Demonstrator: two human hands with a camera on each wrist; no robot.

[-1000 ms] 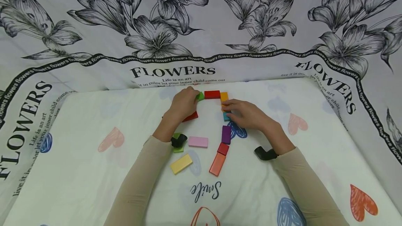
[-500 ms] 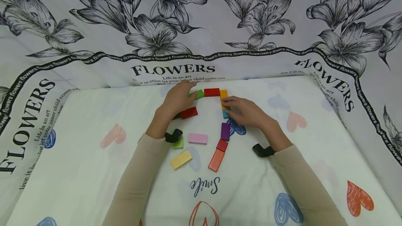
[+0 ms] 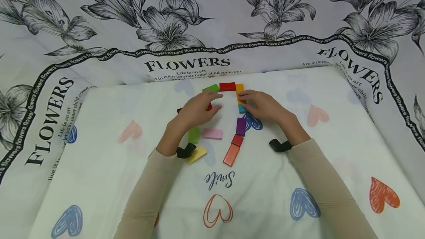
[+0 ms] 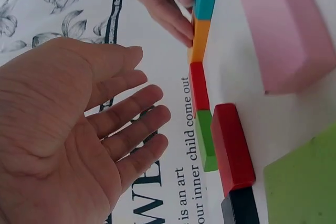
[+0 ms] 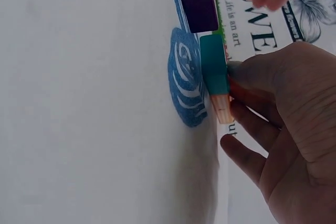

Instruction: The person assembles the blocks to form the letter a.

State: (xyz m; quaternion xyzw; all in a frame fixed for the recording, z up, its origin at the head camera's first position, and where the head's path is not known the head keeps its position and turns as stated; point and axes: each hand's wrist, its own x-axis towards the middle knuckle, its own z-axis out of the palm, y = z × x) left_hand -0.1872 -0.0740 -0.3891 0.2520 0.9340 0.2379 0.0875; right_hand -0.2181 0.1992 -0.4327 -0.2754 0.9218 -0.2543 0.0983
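Observation:
My left hand point(image 3: 195, 110) hovers with fingers spread, holding nothing, above a red block point(image 4: 232, 148) and a dark block point(image 4: 241, 207), which it partly hides in the head view. Beyond its fingertips lies a green block point(image 3: 211, 87), beside another red block point(image 3: 227, 86) at the far side. An orange block point(image 3: 239, 89) continues the row toward me, followed by a teal block point(image 3: 242, 109). With its fingers at the outer side of the orange block and its thumb at the teal one, my right hand point(image 3: 265, 106) touches this corner.
Nearer me, a purple block point(image 3: 241, 126), a small red block point(image 3: 237, 140) and a coral block point(image 3: 231, 155) form a slanting line. Pink point(image 3: 213, 133), light green point(image 3: 193, 135) and yellow blocks point(image 3: 199, 154) lie inside. A flower-printed curtain point(image 3: 186, 40) hangs behind.
My left hand has let go of the green block and drawn back toward me, over the red and dark blocks. My right hand stays at the orange and teal blocks. The head view tilted slightly.

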